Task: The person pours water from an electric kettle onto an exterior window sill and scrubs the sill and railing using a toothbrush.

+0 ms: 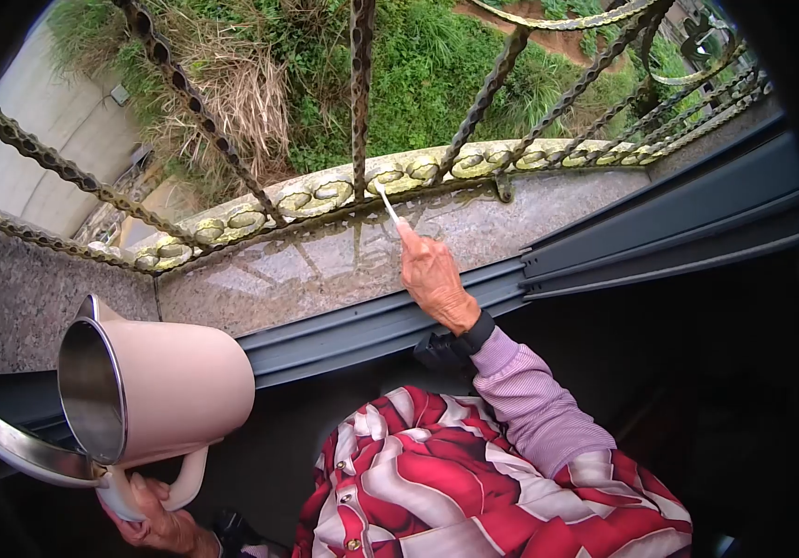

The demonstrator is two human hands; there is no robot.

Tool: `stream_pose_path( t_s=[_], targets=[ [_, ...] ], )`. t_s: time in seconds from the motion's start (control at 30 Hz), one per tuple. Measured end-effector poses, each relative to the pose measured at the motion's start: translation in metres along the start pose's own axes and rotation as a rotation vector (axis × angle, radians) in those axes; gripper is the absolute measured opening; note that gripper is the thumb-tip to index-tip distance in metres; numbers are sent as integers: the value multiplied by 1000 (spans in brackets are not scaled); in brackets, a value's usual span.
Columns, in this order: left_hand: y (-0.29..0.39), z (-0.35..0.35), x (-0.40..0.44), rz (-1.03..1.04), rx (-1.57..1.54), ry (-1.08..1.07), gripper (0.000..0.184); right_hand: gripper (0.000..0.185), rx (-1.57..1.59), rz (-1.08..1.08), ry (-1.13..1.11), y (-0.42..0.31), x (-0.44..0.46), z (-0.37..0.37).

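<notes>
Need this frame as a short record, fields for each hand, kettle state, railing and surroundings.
left hand: left hand on handle of pink kettle
kettle: tipped on its side, lid open, metal interior partly visible
right hand: right hand holding thin white stick
stick tip: at the patterned base rail, contact unclear
railing: twisted metal bars rising from the base rail
near side: stone sill, dark window track
beyond: green and dry grass

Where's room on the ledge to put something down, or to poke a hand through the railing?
The stone ledge looks bare between the kettle and the right hand, and right of that hand, up to the dark window frame. Gaps between the middle bars look wide enough for a hand; far right, they crowd together.
</notes>
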State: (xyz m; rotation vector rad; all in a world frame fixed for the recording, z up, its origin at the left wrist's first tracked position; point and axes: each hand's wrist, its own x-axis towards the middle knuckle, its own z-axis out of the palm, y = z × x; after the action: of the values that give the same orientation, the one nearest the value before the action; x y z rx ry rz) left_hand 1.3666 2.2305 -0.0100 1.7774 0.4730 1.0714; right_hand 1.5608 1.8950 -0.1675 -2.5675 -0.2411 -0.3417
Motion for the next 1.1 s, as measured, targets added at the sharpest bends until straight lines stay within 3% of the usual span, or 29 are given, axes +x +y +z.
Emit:
stream_pose_path(
  t_s=[0.07,0.2,0.4,0.8,1.0,1.1],
  targets=[
    [-1,-3,5,-18,23,-42,33,34,163,-28,-16,-2,9,-17],
    [3,3,9,-17,-1,-69,35,27,-51,27,20,28,1,-47],
    [7,13,30,-34,-28,-205,37,18,143,108,77,24,-27,-61],
    [55,40,40,-49,116,-387,48,21,629,475,-239,23,-38,-76],
    [70,52,44,-3,238,-483,46,24,762,496,-361,6,-27,-73],
    [77,62,45,-19,267,-513,45,22,838,407,-415,-8,-17,-72]
  ],
)
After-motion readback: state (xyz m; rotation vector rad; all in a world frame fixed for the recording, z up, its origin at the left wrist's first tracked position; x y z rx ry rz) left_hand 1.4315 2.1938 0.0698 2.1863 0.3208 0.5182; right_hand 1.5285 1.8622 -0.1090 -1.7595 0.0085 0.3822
